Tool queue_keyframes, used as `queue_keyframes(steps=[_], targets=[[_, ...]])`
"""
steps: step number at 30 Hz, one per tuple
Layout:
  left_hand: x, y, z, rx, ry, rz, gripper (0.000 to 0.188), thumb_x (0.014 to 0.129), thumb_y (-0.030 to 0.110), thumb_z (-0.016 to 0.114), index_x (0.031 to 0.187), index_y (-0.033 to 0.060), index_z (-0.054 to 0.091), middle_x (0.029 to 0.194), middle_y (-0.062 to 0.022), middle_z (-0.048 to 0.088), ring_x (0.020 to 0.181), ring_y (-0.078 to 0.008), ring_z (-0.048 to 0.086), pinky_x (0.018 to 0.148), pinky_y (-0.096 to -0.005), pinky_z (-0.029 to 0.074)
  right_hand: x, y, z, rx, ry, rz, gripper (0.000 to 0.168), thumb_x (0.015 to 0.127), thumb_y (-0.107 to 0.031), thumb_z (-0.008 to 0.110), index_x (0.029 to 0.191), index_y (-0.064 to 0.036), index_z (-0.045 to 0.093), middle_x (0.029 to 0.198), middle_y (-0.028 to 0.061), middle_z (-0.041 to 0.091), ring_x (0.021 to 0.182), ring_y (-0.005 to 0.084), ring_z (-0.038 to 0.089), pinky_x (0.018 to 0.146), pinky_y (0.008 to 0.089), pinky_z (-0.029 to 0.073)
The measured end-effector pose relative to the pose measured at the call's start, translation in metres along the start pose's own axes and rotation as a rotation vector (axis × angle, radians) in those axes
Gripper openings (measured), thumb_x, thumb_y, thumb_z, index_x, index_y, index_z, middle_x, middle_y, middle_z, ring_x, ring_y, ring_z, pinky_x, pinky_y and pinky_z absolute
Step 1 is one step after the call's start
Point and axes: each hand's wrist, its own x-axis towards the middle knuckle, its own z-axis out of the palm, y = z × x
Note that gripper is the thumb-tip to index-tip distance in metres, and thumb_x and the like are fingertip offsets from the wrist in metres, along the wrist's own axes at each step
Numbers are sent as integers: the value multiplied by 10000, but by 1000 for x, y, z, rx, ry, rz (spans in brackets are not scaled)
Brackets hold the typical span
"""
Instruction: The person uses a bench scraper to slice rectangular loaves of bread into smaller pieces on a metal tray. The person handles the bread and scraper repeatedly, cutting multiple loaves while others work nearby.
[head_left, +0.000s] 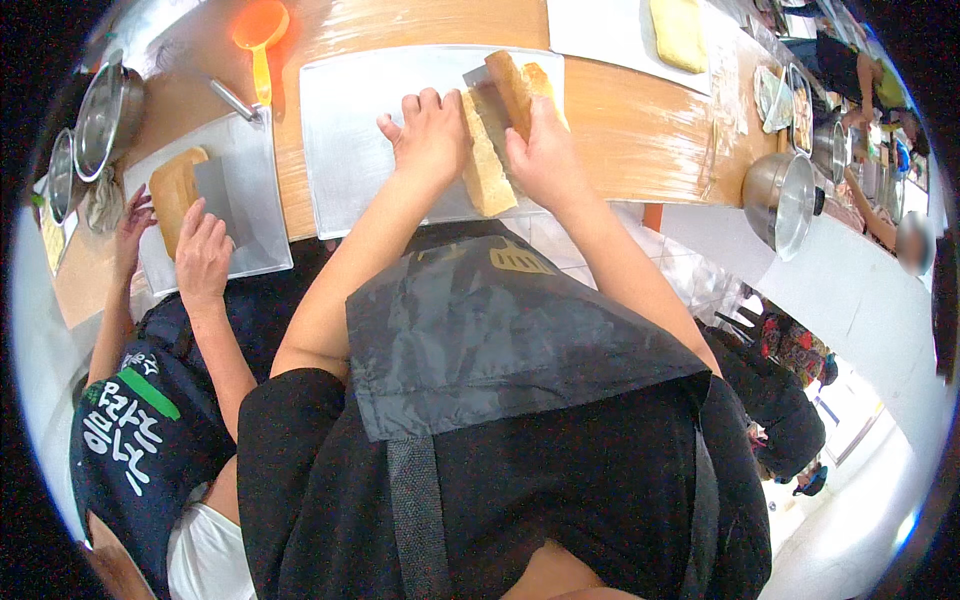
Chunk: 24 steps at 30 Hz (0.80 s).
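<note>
My right hand (551, 154) grips a bench scraper by its wooden handle (510, 94). The scraper's flat grey blade (486, 94) stands between two portions of a pale yellow dough-like slab. A long strip (487, 169) lies on the left of the blade; the other portion (538, 76), browner on top, is partly covered by the handle and my right hand. Against the strip's left edge rests my left hand (433, 135), palm down, fingers spread and bent; its thumb is hidden. Beneath everything is a white board (360, 142) on the wooden table.
At left, a co-worker's hands (202, 251) touch a tan block (176, 199) beside a grey blade (217, 199). An orange utensil (261, 30) lies beyond. Steel bowls (109, 116) stand far left, another bowl (780, 202) at right. A second white board (600, 34) bears a yellow slab (679, 34).
</note>
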Motion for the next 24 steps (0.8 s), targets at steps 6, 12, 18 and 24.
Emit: queue_keyframes(steps=[6, 12, 18, 24], targets=[[5, -2, -3, -27, -70, -44, 368, 783, 179, 582, 1135, 91, 523, 1128, -123, 482, 1129, -306, 411, 926, -654, 246, 3, -12, 5, -31, -83, 21, 285, 806, -97, 530, 1026, 61, 443, 1003, 310, 522, 940, 459, 525, 800, 484, 437], [10, -3, -6, -34, -138, -93, 375, 793, 216, 586, 1143, 97, 520, 1164, -135, 466, 1147, -313, 400, 932, -649, 244, 10, -23, 29, -91, -54, 37, 209, 782, -39, 480, 967, 50, 444, 935, 306, 551, 855, 463, 560, 750, 511, 457], [10, -4, -11, -50, -146, -91, 382, 800, 227, 572, 1155, 97, 511, 1173, -137, 466, 1165, -317, 391, 923, -649, 249, 35, -22, 27, -38, 14, 16, 204, 798, -59, 465, 970, 47, 443, 924, 296, 547, 868, 458, 559, 756, 512, 455], [12, -2, -10, -44, -200, -94, 387, 797, 221, 564, 1157, 89, 506, 1158, -139, 477, 1159, -320, 396, 911, -638, 261, 28, -21, 16, -38, -17, 1, 233, 803, -73, 486, 992, 55, 437, 939, 299, 543, 878, 460, 552, 759, 510, 450]])
